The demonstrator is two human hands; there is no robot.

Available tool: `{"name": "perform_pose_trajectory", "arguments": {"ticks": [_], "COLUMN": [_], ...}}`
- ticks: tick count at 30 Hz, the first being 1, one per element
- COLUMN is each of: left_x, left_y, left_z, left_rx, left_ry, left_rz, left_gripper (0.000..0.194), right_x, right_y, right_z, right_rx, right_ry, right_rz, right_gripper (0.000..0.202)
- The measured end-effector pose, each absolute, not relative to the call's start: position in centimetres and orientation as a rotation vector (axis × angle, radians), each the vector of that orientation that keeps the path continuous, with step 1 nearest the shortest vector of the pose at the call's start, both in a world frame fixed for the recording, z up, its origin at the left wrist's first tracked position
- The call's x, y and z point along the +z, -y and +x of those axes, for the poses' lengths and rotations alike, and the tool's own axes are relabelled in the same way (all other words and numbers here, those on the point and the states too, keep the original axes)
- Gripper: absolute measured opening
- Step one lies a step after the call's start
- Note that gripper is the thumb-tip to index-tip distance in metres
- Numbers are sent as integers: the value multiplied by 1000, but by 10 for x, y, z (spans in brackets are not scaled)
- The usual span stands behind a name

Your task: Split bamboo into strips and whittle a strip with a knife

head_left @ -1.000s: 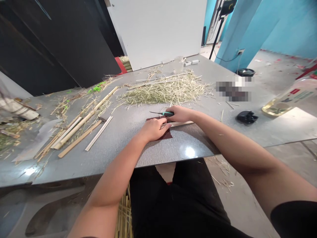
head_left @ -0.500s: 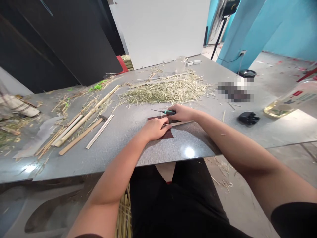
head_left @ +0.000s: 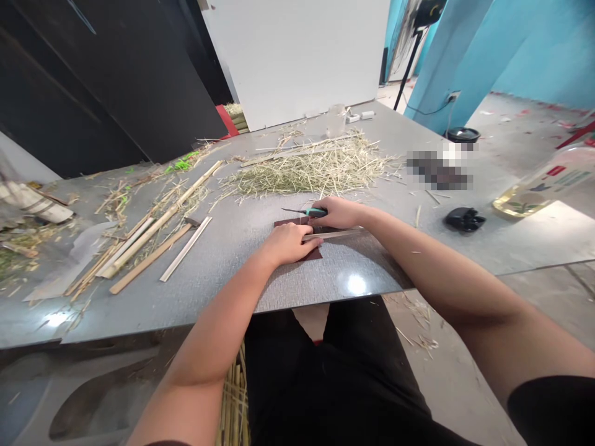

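My left hand (head_left: 289,243) rests on a dark brown-red patch (head_left: 316,254) near the table's front edge. Its thumb and fingers close on one end of a pale flat strip, seemingly bamboo (head_left: 341,233), which runs rightward beneath my right forearm. Just beyond it, my right hand (head_left: 338,212) grips a knife (head_left: 316,212) by its green-and-black handle, the thin dark blade pointing left. The fingers of both hands nearly meet, and they partly hide the strip and the patch.
Behind my hands spreads a heap of pale shavings (head_left: 311,168). Bamboo poles and strips (head_left: 160,224) lie to the left. At right are a black plastic object (head_left: 465,219) and a large bottle of yellowish liquid (head_left: 525,197); a clear cup (head_left: 336,121) stands at the back.
The view has shifted slightly. Both hands keep nearly the same place and hold, with the knife still in my right hand; the pale strip sits at a slightly different angle.
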State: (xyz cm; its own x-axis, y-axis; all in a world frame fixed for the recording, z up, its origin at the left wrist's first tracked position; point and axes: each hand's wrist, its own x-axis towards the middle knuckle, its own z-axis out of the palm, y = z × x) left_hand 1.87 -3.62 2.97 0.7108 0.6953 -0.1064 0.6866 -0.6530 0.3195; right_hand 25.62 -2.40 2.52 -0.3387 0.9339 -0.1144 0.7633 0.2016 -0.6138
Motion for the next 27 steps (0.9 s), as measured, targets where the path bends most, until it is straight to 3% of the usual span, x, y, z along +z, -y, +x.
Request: {"name": "perform_pose_trajectory", "arguments": {"ticks": [22,27], "left_x": [34,32], "left_y": [40,39], "left_z": [23,22], "left_rx": [-6,55], "left_ry": [-1116,-1086], "left_rz": [2566,2559], "left_gripper": [55,57], "right_x": [26,29], "right_y": [27,29], "right_z": [255,254], "right_rx": [764,729], "right_ry": [2271,2177], "right_rz": [-1620,-1656], "right_gripper": [36,50]}}
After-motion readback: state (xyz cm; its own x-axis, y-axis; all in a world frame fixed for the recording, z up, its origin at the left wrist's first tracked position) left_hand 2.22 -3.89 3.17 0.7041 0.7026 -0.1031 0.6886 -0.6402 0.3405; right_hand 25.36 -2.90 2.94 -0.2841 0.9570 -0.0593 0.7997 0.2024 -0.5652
